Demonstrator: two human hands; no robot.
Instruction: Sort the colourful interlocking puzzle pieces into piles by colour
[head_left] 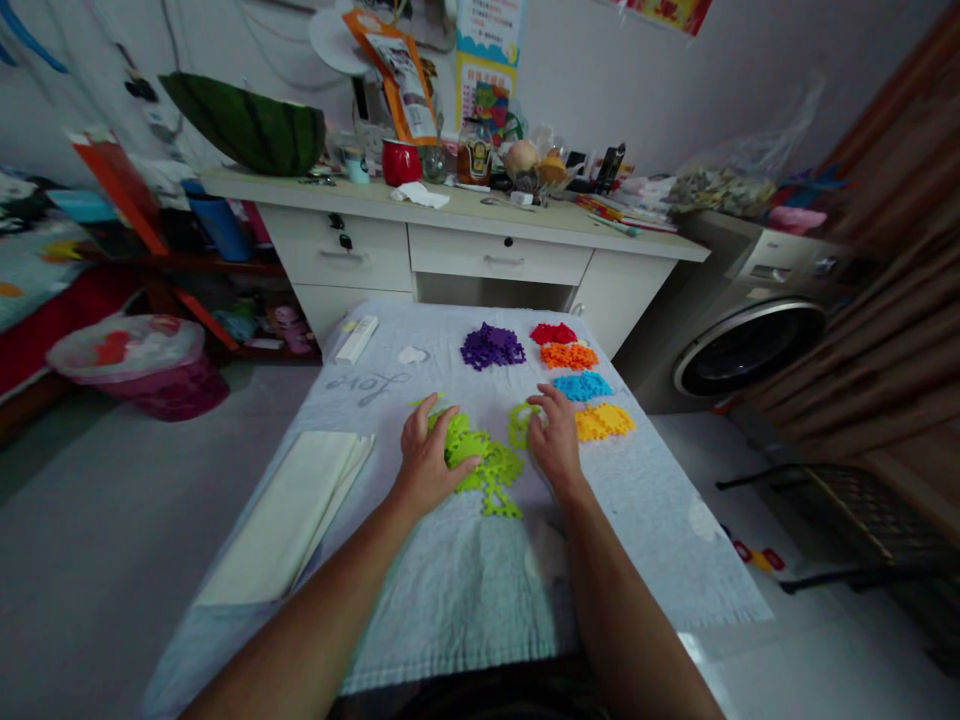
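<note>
**Towel-draped surface, both hands set on green pieces**

A surface [465, 590] draped in a pale towel was seen before a cluttered white desk [495, 255]. The left hand [427, 455] was laid palm-down on the green pieces [491, 470], its fingers loosely spread over the heap. The right hand [556, 435] was rested at the heap's right edge. Its fingers were curled, perhaps pinching one piece, though this could not be told. The yellow pile [604, 422] was seen just beside that hand, and the purple pile [492, 346] farther back.
</note>
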